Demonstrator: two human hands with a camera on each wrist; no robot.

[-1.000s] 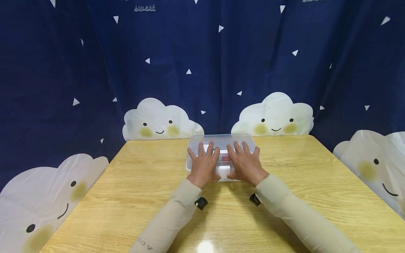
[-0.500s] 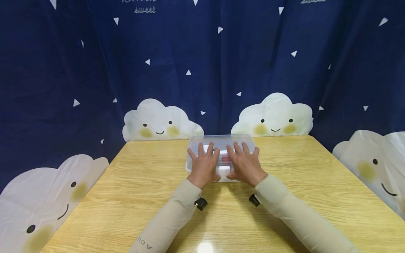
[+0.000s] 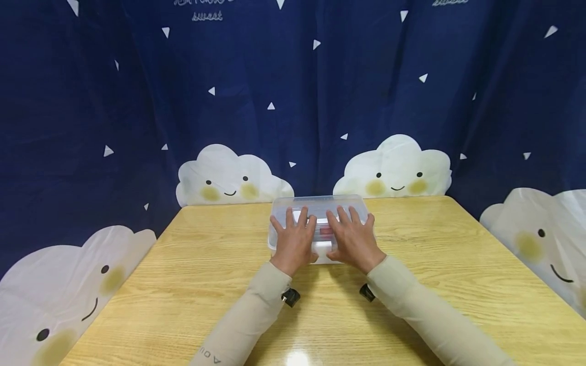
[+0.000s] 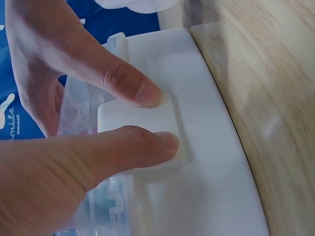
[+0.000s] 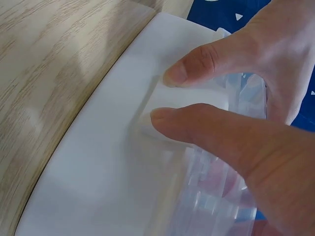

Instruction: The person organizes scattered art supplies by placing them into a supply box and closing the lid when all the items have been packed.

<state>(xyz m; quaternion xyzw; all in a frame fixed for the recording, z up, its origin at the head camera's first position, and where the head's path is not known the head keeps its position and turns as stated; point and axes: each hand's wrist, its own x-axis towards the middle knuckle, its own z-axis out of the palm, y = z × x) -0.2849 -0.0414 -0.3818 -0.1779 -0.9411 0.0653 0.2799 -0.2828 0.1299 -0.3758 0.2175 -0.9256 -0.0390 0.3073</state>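
Observation:
A plastic box with a clear lid point(image 3: 316, 202) and a white body point(image 4: 211, 167) stands towards the far side of the table. My left hand point(image 3: 294, 244) rests on the lid's left half, fingers spread and fairly straight. On the right half lies my right hand point(image 3: 355, 241), spread in the same way. Both thumbs press side by side on the white latch point(image 5: 194, 96) at the box's front, and the wrist views show the latch lying flat against the front wall. Through the lid a red item point(image 3: 326, 231) shows between the hands; its kind is unclear.
The box stands on a wood-grain table point(image 3: 220, 244), near its back edge. Behind hangs a dark blue curtain point(image 3: 247, 66) with white triangles and smiling clouds. Small black wrist devices point(image 3: 290, 296) sit under the sleeves.
The head view has shifted very slightly. Both hands and the box keep their places, thumbs at the latch.

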